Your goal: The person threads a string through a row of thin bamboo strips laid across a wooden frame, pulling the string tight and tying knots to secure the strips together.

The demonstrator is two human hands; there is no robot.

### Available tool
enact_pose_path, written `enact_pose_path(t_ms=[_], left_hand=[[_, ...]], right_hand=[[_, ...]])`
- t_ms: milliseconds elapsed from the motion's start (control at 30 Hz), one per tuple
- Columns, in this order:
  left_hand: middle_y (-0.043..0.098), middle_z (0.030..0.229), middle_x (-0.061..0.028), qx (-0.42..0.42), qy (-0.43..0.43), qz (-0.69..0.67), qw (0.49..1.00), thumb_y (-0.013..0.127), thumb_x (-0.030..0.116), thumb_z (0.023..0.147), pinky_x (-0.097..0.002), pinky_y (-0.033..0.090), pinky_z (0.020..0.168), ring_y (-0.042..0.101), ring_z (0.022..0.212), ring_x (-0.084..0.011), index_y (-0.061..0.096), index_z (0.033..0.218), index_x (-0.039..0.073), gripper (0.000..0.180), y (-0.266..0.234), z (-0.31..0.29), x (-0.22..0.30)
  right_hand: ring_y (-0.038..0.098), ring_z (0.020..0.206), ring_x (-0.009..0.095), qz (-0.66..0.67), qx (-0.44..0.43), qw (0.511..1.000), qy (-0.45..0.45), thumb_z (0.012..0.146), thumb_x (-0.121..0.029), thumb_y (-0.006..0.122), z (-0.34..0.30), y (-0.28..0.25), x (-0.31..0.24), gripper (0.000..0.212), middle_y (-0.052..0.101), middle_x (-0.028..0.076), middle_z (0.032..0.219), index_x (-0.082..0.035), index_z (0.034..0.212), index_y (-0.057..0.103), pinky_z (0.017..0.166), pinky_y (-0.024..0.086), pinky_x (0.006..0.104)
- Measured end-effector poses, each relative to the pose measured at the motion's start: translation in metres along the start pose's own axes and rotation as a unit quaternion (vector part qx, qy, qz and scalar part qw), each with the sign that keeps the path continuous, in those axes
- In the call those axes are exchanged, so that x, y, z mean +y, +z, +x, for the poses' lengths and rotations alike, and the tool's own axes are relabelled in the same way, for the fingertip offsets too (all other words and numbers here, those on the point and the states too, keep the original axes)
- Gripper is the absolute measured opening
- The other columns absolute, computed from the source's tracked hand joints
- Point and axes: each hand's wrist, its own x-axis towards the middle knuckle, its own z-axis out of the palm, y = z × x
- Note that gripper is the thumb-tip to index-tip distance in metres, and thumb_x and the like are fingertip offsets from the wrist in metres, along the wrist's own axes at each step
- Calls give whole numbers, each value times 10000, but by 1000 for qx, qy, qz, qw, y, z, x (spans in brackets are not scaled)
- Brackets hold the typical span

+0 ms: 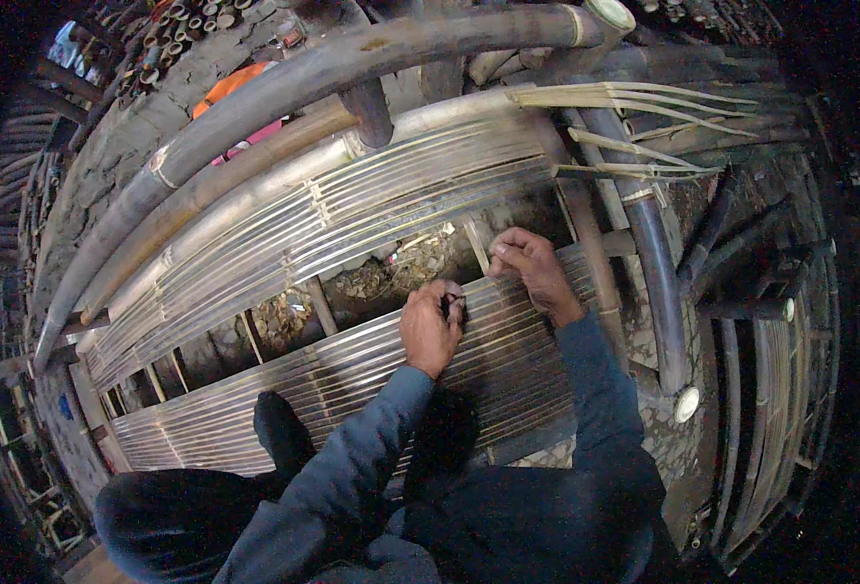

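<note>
My left hand is closed, fingers curled, just above the near panel of bamboo slats. A small dark shape shows between its fingers, too unclear to name. To its right, my right hand is raised with thumb and fingertips pinched together. Whatever lies in that pinch, if anything, is too small to make out. A pale bamboo crosspiece spans the gap close to the right fingertips. Beyond the gap lies a second panel of thin bamboo slats, tied across in places.
Thick bamboo poles run along the far side. Loose split bamboo ends stick out at the far right, above a dark upright pole. Dry leaves and scraps lie below the gap. An orange item sits behind the poles.
</note>
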Motion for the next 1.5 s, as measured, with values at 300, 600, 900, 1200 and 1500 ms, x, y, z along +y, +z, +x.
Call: enact_pose_path(t_ms=[300, 600, 900, 1200, 1500], left_hand=[[618, 949, -175, -11, 5, -37, 999, 693, 128, 840, -483, 490, 790, 607, 937, -394, 630, 1049, 76, 224, -11, -10, 7], [587, 1068, -169, -108, -18, 114, 987, 729, 248, 838, -491, 512, 837, 618, 1020, -376, 563, 1118, 51, 381, 19, -24, 50], [594, 965, -206, -78, 47, -32, 995, 668, 65, 784, -491, 498, 756, 603, 877, -424, 606, 1081, 38, 305, 19, -51, 18], [646, 907, -171, -73, 21, -106, 991, 625, 3, 816, -388, 509, 781, 640, 861, -350, 619, 1012, 18, 196, -2, -56, 5], [683, 949, -175, -93, -68, -189, 975, 643, 57, 850, -415, 533, 768, 679, 879, -355, 667, 968, 49, 120, -1, -45, -15]], right_hand=[[428, 611, 56, 150, 157, 976, -18, 912, -103, 626, -62, 11, 36, 61, 513, -17, 730, -50, 919, 596, 554, 367, 242], [583, 917, 192, -250, 316, 906, -129, 959, -172, 653, -91, -19, 3, 183, 601, 62, 1002, -25, 1067, 641, 839, 493, 340], [568, 989, 383, -521, 303, 797, -42, 897, -321, 696, -76, 65, 27, 313, 597, 162, 1003, -50, 1036, 624, 850, 447, 507], [571, 992, 410, -621, 355, 692, -95, 998, -220, 521, -68, 74, 66, 216, 588, 183, 985, -26, 1077, 575, 873, 436, 547], [484, 686, 72, 182, 174, 963, 96, 964, -189, 661, -165, 3, 5, 325, 485, -51, 793, -56, 1246, 568, 523, 382, 239]])
